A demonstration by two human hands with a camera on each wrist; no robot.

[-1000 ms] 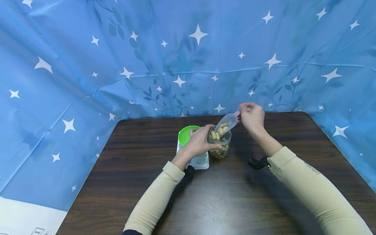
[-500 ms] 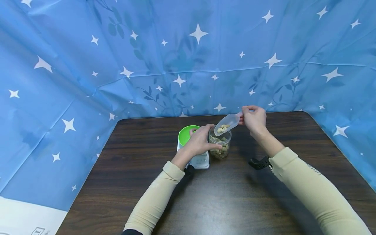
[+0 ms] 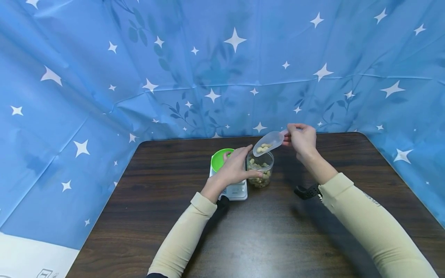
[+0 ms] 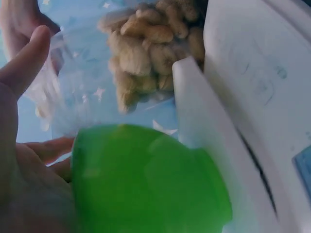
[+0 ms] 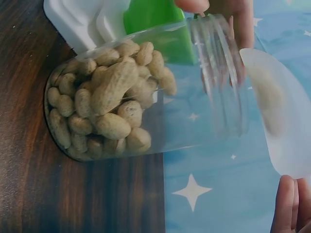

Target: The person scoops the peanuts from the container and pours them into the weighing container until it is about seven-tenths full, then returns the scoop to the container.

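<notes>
A clear screw-neck jar stands on the table, part filled with peanuts in their shells. My left hand grips it near the neck, thumb to the front and fingers to the back. My right hand pinches the handle of a translucent white scoop, tilted down to the left just above the jar's mouth. A few peanuts lie in the scoop. To the left, a green bowl sits on a white scale, both partly hidden behind my left hand.
The dark wooden table ends close behind the jar. Beyond it hangs a blue curtain with white stars. Black straps sit at the wrists, and a white sheet shows at the lower left.
Several peanuts have slid out of the scoop into the jar. The scoop has risen slightly from the jar's mouth as the right hand shifted right. The left hand stays at the jar.
</notes>
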